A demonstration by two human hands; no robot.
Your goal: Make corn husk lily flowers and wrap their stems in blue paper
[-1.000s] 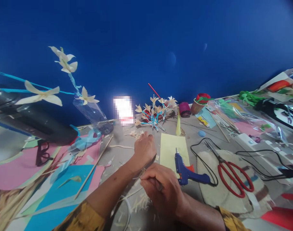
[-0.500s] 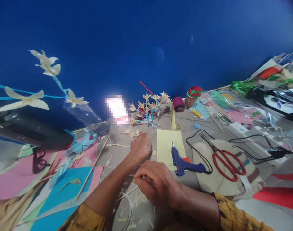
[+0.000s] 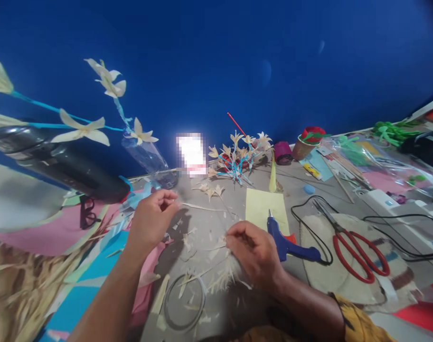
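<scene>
My left hand (image 3: 154, 218) is over the left of the table, fingers curled, with thumb and fingertip together at the end of a thin pale strip (image 3: 204, 207). The strip's other end lies on the table. Nearer the middle, my right hand (image 3: 254, 247) is closed in a pinch, and what it holds is too small to make out. A thin pale strand (image 3: 214, 248) shows beside those fingertips. Below lie frayed pale scraps (image 3: 225, 275) and a ring-shaped coil (image 3: 166, 301). Several loose pale flowers (image 3: 211, 191) lie beyond my hands.
A blue glue gun (image 3: 284, 242) rests partly on a yellow sheet (image 3: 259, 204). Red-handled scissors (image 3: 361, 254) lie on a cloth pad (image 3: 319, 266). Behind stands a bunch of blue-stemmed flowers (image 3: 238, 164). At left are a clear bottle (image 3: 145, 154) with flowers and a dark cylinder (image 3: 77, 164).
My left hand has moved left and back from the middle to the strip's end. My right hand stays pinched, a little farther right. The whole view has shifted leftward.
</scene>
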